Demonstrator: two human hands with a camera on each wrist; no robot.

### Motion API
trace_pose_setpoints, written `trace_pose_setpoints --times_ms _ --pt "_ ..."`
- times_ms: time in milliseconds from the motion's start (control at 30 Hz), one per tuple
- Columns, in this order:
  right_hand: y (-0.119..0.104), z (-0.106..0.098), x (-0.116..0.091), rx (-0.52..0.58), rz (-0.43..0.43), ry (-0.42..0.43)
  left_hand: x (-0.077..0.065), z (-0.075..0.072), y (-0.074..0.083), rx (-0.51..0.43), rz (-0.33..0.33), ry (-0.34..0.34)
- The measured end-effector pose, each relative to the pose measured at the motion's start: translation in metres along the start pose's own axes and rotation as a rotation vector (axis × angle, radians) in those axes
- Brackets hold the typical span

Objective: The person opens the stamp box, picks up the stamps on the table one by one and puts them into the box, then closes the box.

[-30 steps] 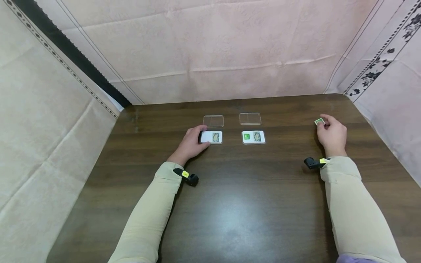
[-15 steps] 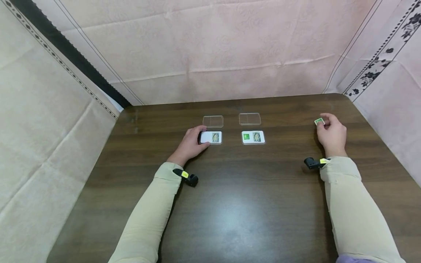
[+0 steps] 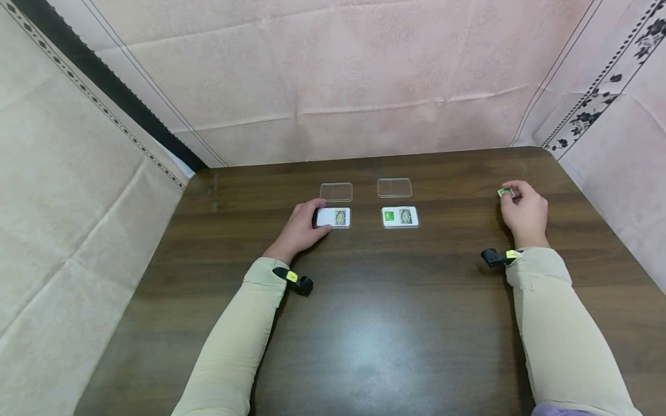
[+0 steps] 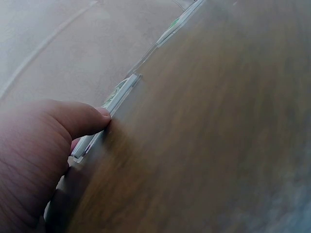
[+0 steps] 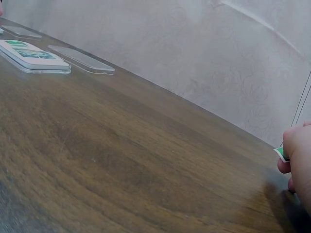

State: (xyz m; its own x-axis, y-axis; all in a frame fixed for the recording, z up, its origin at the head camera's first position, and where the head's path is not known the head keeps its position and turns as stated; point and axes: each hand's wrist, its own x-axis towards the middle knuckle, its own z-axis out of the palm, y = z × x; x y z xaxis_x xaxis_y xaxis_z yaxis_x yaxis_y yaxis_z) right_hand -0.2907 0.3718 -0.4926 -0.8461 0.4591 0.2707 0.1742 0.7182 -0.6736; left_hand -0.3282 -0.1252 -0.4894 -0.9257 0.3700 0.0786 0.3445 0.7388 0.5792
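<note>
My left hand (image 3: 303, 226) grips the left end of a flat, white-topped case (image 3: 333, 218), thumb on the near side and fingers at the far side. An oval print marks that case's right half. In the left wrist view the thumb presses the white case's edge (image 4: 121, 99). To its right lies a similar case (image 3: 400, 217) with a green square beside an oval print; the right wrist view shows this case (image 5: 34, 57) too. Far off to the right, my right hand (image 3: 526, 214) pinches a small green-and-white square piece (image 3: 503, 192), partly hidden by the fingers.
Behind the two cases lie two clear plastic lids, a left lid (image 3: 336, 192) and a right lid (image 3: 394, 188). All rest on a dark wooden table (image 3: 364, 323). Pale cloth (image 3: 333, 81) hangs along its far edge.
The small green piece in my right hand has tilted slightly, with a small shift of the fingers. My left hand stays on the case.
</note>
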Motion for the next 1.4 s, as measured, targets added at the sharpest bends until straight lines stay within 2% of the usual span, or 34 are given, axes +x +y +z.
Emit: trace_pose_setpoints --times_ms 267,467,933,1200,1400 --pt "-0.002 -0.001 -0.002 0.026 0.010 -0.012 0.000 0.000 0.001 -0.004 -0.003 0.001" --pt "-0.006 0.003 -0.005 0.065 -0.013 -0.018 0.000 0.001 0.000 0.001 -0.001 0.000" --pt "-0.019 0.006 -0.014 0.109 -0.073 -0.113 0.000 0.000 0.000 0.006 0.005 -0.004" --pt "-0.027 0.015 -0.020 0.146 -0.125 -0.083 0.001 0.001 -0.001 0.003 0.003 -0.003" --pt "-0.033 0.024 -0.024 0.165 -0.158 -0.092 0.001 0.001 -0.002 0.002 0.007 -0.003"
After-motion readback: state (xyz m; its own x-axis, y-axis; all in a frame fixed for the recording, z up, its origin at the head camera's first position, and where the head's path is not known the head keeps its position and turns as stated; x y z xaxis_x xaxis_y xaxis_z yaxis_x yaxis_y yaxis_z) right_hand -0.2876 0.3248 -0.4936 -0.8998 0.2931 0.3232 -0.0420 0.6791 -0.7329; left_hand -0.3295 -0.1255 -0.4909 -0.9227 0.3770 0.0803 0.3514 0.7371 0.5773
